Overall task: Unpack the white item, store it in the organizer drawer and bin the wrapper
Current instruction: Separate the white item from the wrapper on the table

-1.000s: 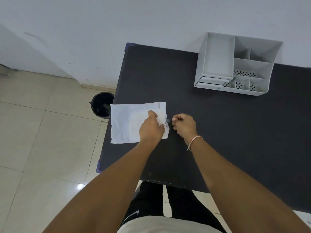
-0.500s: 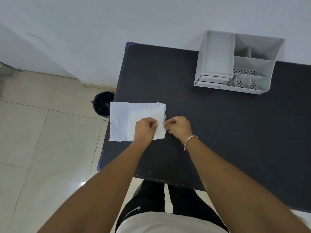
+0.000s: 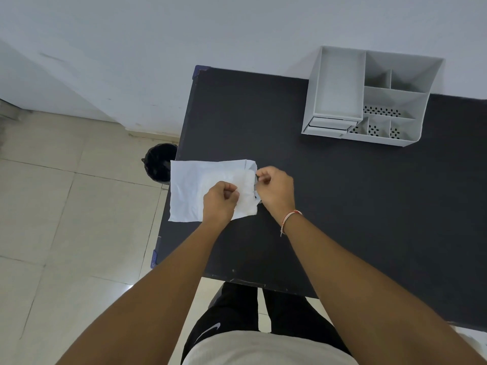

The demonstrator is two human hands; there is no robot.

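A flat white wrapped packet (image 3: 195,189) lies at the left edge of the black table (image 3: 342,206), overhanging it slightly. My left hand (image 3: 220,200) pinches the wrapper near its right end. My right hand (image 3: 275,191) pinches the wrapper's right edge, which is lifted and folded a little. The contents are hidden inside the wrapper. A grey desk organizer (image 3: 369,98) stands at the back of the table against the wall, its small drawer (image 3: 329,125) at the lower left front, closed. A black bin (image 3: 158,163) stands on the floor just left of the table.
A white wall runs behind the table. Beige floor tiles (image 3: 66,219) lie to the left. My legs in black trousers are under the table's near edge. Blue corner guards (image 3: 154,256) mark the table's left corners.
Both hands have shifted slightly along the packet's right end; the right edge of the wrapper is now lifted and creased between them. The packet itself stays in place.
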